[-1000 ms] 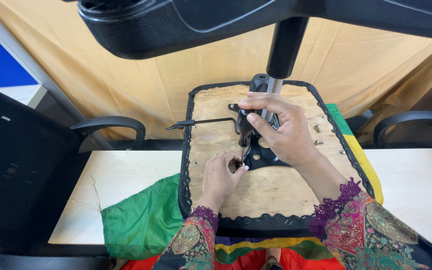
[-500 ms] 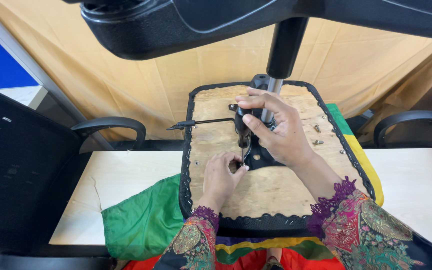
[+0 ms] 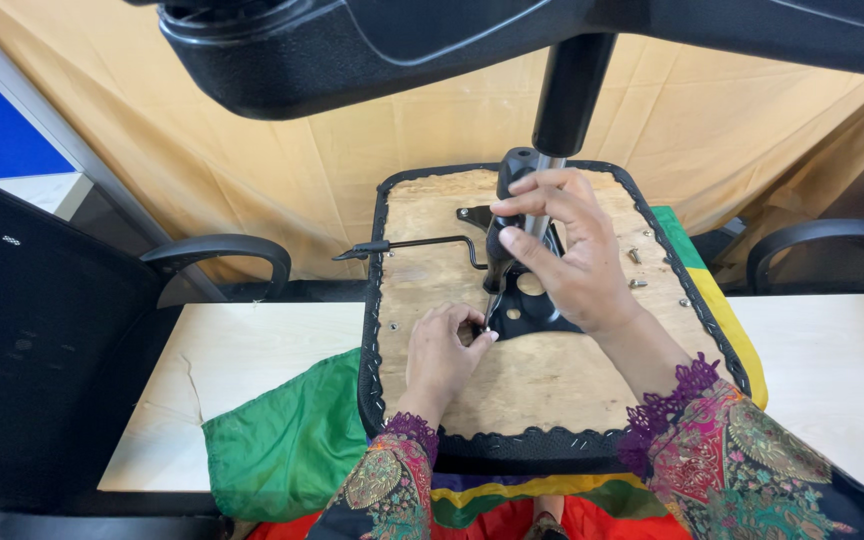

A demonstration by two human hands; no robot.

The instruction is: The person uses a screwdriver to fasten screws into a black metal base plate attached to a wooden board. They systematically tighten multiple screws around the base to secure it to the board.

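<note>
An upturned chair seat [image 3: 542, 375] with a bare plywood underside and black trim lies on the table. A black metal mechanism plate [image 3: 527, 305] with a lever arm [image 3: 407, 245] sits on it, under the chair's gas column [image 3: 567, 95]. My right hand [image 3: 562, 250] grips the upright black handle of a screwdriver [image 3: 507, 225] whose shaft runs down to the plate. My left hand [image 3: 447, 350] pinches the tool's tip or a screw at the plate's near-left corner; the fingers hide which.
A light wooden table [image 3: 252, 350] carries a green, yellow and red cloth [image 3: 287, 440] under the seat. Loose screws [image 3: 635, 270] lie on the plywood at the right. Black armrests [image 3: 217, 250] stand at both sides; a black chair back [image 3: 22, 340] fills the left. The chair base [image 3: 402, 45] hangs overhead.
My right hand has shifted slightly on the screwdriver handle, fingers turning around it. My left hand stays at the tip.
</note>
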